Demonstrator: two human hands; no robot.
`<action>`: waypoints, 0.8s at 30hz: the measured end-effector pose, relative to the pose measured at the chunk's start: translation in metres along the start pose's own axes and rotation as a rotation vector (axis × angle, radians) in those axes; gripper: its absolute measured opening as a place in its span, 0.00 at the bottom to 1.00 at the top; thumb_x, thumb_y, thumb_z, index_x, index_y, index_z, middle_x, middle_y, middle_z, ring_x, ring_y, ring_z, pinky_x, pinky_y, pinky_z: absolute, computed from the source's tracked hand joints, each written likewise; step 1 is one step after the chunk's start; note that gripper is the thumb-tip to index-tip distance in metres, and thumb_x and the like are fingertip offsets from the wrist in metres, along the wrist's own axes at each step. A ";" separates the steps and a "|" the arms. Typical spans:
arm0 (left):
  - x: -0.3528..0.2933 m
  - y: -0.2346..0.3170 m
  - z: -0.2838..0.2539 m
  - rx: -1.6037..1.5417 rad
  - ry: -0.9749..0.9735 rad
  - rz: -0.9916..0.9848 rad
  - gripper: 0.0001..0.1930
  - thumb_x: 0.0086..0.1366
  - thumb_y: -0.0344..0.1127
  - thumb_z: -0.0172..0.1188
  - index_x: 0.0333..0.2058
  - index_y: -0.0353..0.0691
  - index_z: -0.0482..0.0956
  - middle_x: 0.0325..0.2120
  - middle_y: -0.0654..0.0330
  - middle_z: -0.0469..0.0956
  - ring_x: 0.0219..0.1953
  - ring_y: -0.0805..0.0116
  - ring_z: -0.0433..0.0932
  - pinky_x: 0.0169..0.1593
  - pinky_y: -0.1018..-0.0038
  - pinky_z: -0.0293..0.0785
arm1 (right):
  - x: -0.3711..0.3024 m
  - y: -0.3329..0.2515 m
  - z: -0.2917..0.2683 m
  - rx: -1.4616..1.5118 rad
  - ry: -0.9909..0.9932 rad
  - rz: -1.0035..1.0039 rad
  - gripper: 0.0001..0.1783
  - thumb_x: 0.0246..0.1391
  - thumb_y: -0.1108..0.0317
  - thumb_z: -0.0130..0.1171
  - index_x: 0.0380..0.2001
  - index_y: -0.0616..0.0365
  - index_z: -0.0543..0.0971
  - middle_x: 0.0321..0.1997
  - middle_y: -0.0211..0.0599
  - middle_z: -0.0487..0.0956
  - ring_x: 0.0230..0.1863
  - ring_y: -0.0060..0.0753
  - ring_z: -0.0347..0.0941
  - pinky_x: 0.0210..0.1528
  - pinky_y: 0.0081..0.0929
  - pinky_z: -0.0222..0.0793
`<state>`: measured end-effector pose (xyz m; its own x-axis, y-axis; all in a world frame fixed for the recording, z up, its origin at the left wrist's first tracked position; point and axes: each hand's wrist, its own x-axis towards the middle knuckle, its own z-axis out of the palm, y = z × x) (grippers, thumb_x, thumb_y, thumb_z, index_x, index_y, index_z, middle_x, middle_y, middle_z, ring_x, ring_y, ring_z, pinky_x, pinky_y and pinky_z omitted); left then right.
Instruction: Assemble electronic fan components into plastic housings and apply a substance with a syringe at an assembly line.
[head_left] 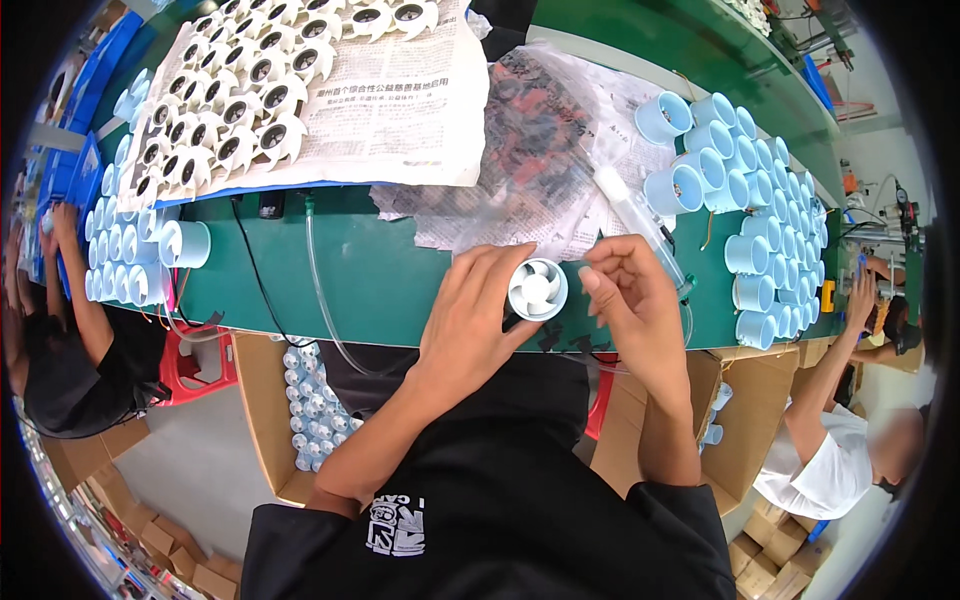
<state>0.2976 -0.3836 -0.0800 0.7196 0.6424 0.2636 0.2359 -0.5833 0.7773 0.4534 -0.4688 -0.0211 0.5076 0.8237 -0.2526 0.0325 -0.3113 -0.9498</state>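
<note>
My left hand [468, 315] is wrapped round a light blue fan housing [562, 298], a short round cup. Its open end faces up and shows a white fan wheel [538, 288] inside. Just to the right, my right hand [638, 305] hovers apart from the housing. Its fingers are loosely curled, the thumb near the fingertips, and no object shows between them. Beyond my hands lies a clear plastic bag [530, 140] of dark and reddish small parts, on newspaper [430, 225]. A white and clear tube-shaped tool [625, 205] leans beside it.
White fan wheels [235, 110] stand in rows on a newspaper-covered board at the back left. Many blue housings stand on the green table [270, 290], right [755, 255] and left [185, 243]. A hose [318, 290] crosses the front edge. Cardboard boxes [262, 415] flank me; people work on both sides.
</note>
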 end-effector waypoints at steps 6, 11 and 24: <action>0.006 0.002 0.004 -0.009 -0.011 0.020 0.36 0.45 0.28 0.71 0.55 0.37 0.67 0.49 0.52 0.72 0.53 0.50 0.68 0.56 0.61 0.66 | 0.001 -0.008 0.000 -0.518 -0.257 -0.431 0.04 0.52 0.72 0.62 0.28 0.62 0.80 0.21 0.40 0.72 0.21 0.42 0.69 0.23 0.29 0.63; 0.005 -0.004 -0.002 0.020 -0.006 0.018 0.36 0.45 0.29 0.71 0.55 0.37 0.67 0.49 0.51 0.72 0.53 0.50 0.68 0.56 0.60 0.65 | 0.003 -0.018 0.011 -0.715 0.132 -0.721 0.16 0.54 0.74 0.57 0.13 0.61 0.70 0.14 0.38 0.64 0.15 0.41 0.64 0.18 0.37 0.56; -0.026 0.000 -0.034 -0.206 0.260 0.309 0.24 0.53 0.37 0.69 0.48 0.44 0.72 0.54 0.53 0.68 0.54 0.51 0.68 0.56 0.59 0.63 | -0.009 0.085 -0.012 -0.446 0.481 -0.322 0.33 0.70 0.56 0.40 0.10 0.63 0.63 0.10 0.31 0.61 0.16 0.25 0.54 0.21 0.30 0.50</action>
<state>0.2567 -0.3826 -0.0675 0.5417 0.5727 0.6152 -0.1182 -0.6728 0.7303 0.4620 -0.5082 -0.0976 0.7323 0.6398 0.2335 0.5399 -0.3364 -0.7716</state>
